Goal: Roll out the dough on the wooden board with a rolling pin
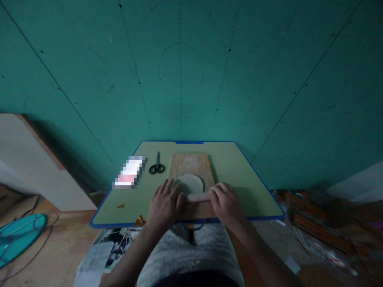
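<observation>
A flat, roundish sheet of pale dough [193,183] lies on a wooden board [190,161]. Across the near edge of the dough runs a light-coloured rolling pin [197,197]. My left hand [165,201] is over the pin's left end, its fingers reaching forward and covering part of the dough's left side. At the other end, my right hand [225,199] curls round the pin. Both palms are hidden from above. Black-handled scissors [157,166] lie left of the board, points away from me.
The board rests on a pale table [239,171] with a blue rim, against a green wall [191,79]. A blurred-out phone-like object [130,172] lies at the left. Small orange-brown scraps [140,220] sit near the front edge. Bricks [320,231] are on the floor at right.
</observation>
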`<move>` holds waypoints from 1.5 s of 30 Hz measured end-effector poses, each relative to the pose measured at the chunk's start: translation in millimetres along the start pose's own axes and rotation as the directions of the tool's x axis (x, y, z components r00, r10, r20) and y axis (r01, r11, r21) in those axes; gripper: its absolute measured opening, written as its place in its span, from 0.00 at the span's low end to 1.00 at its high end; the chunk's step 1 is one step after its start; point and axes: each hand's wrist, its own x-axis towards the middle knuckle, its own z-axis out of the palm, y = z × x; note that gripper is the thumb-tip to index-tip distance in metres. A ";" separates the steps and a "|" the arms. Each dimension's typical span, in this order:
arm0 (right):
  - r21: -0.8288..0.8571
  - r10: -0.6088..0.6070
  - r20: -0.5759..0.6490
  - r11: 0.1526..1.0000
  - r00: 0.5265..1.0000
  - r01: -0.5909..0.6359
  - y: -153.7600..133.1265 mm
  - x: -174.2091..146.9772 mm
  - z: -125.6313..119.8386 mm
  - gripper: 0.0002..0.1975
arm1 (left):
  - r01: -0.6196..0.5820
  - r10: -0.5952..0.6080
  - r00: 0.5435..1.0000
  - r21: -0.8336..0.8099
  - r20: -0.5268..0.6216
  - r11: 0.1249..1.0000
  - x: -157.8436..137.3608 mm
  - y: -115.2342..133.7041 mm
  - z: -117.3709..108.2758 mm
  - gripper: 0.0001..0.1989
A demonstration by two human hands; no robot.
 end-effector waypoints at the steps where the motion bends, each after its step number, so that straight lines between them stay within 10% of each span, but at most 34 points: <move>1: 0.012 0.020 0.003 1.000 1.000 -0.020 1.0 6.3 0.0 0.18 | 0.007 -0.007 1.000 0.003 0.008 1.000 3.9 -0.3 0.6 0.20; 20: -0.127 0.303 0.352 0.953 0.886 -0.275 -7.6 120.3 9.5 0.23 | 0.041 -0.038 0.998 -0.075 0.040 0.996 50.6 -14.2 4.7 0.18; 45: -0.153 0.369 0.429 0.929 0.825 -0.336 -31.1 196.8 74.9 0.28 | -0.131 0.155 0.977 -0.161 0.148 0.978 39.3 -11.1 23.8 0.30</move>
